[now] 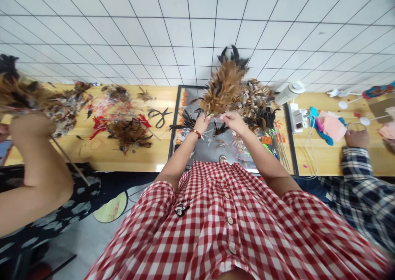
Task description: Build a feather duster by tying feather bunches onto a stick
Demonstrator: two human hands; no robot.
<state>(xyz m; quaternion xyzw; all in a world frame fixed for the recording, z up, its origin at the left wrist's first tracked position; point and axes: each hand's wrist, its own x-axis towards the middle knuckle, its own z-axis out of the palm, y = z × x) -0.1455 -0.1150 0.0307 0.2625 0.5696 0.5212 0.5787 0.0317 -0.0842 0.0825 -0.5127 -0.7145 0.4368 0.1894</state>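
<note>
My left hand (202, 123), with a beaded bracelet at the wrist, is closed in a pinch at the lower edge of a big brown feather bundle (224, 86) tipped with black. A bit of bright green shows at its fingertips. My right hand (235, 121) pinches a short way to the right, fingers pressed together. Something thin seems to run between both hands, too small to make out. Below them, loose dark feathers (220, 128) lie on a grey mat (212, 150). Behind my right hand is a pile of brown and white feathers (257, 97).
Black scissors (159, 116) and a brown feather clump (129, 133) lie to the left. On the right stand a white bottle (290, 92) and a power strip (298, 119) with a cable. Co-workers' arms (33, 152) flank me. A tiled wall (138, 33) closes the back.
</note>
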